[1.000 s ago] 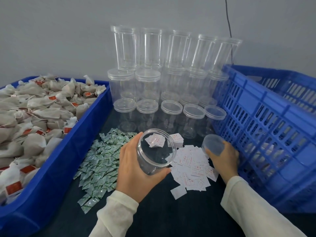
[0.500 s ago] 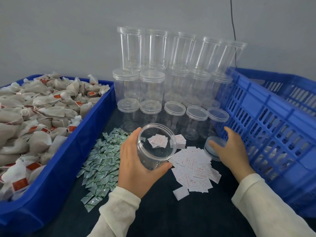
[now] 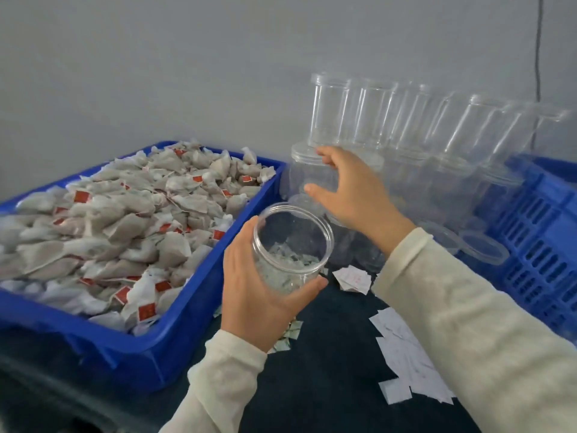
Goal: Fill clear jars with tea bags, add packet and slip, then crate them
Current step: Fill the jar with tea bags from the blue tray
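My left hand (image 3: 256,295) grips an open, empty clear jar (image 3: 292,245), tilted with its mouth toward me, just right of the blue tray (image 3: 175,345). That tray is heaped with tea bags (image 3: 125,223) bearing red tags. My right hand (image 3: 349,195) hovers with spread, relaxed fingers and holds nothing, above the jar and in front of the stack of clear lidded jars (image 3: 406,145). Small green packets (image 3: 288,334) peek out under my left wrist. White paper slips (image 3: 402,348) lie scattered on the dark table under my right forearm.
A blue slotted crate (image 3: 543,245) stands at the right. A loose clear lid (image 3: 484,253) lies beside it on the table. The grey wall sits close behind the jar stack, with a dark cable (image 3: 538,48) hanging down it.
My right hand left the lid by the crate and swung left and up, in front of the jar stack. The left hand carried the jar toward the tea bag tray. The view turned left.
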Tool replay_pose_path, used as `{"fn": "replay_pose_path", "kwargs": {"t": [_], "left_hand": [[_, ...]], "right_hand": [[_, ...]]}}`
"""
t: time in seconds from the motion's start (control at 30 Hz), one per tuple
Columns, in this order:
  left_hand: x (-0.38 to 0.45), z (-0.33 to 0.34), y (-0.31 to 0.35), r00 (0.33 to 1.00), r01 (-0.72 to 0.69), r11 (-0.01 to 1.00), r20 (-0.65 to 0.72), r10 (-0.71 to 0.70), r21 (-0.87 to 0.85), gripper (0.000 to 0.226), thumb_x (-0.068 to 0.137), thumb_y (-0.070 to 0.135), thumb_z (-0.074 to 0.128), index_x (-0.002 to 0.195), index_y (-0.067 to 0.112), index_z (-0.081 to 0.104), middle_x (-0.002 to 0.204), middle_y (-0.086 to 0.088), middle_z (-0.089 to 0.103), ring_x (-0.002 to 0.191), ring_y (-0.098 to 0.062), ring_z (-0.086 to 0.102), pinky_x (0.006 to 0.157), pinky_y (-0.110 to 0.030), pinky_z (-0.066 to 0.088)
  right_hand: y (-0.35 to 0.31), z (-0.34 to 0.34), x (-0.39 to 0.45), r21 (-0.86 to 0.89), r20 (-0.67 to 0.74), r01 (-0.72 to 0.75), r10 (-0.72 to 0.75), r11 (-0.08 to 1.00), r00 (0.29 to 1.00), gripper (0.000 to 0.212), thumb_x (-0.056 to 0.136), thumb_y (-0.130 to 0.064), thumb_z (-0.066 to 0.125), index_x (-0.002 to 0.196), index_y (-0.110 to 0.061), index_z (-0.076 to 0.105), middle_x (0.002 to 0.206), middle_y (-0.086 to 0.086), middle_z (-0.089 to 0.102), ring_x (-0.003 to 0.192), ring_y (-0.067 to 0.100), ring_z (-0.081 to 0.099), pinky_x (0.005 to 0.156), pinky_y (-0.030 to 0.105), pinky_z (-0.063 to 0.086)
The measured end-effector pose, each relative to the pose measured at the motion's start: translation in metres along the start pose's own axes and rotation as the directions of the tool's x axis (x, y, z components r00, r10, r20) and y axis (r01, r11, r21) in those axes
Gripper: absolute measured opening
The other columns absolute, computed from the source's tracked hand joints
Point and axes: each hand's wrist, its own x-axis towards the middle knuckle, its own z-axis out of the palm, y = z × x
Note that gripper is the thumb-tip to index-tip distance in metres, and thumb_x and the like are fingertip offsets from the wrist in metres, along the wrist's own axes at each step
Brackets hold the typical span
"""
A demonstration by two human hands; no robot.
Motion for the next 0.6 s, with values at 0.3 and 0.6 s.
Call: {"fn": "replay_pose_path", "kwargs": {"t": [0.3,0.6], "left_hand": [[0.006,-0.035,-0.016,0.991,0.077,0.996,-0.105,-0.082,-0.051,0.097,0.050,0.056,0.081,0.133,0.043,0.032,0.135,0.017,0.044,0.129,-0.014,0.046,0.103,-0.045,0.045],[0.004,-0.048,-0.029,0.990,0.120,0.988,-0.061,-0.126,-0.097,0.095,0.050,0.059,0.081,0.132,0.043,0.034,0.137,0.013,0.046,0.130,-0.016,0.046,0.100,-0.047,0.047]], "right_hand": [[-0.050,0.094,0.056,-0.057,0.442,0.044,-0.014,0.997,0.897,0.052,0.089,-0.049,0.062,0.131,-0.019,0.057,0.132,0.003,0.059,0.122,0.024,0.052,0.107,0.045,0.036],[-0.047,0.162,0.075,-0.262,0.558,0.002,0.150,0.965,0.817,0.016,0.087,-0.032,0.066,0.097,-0.019,0.067,0.095,0.001,0.063,0.094,0.023,0.053,0.104,0.054,0.030]]}}
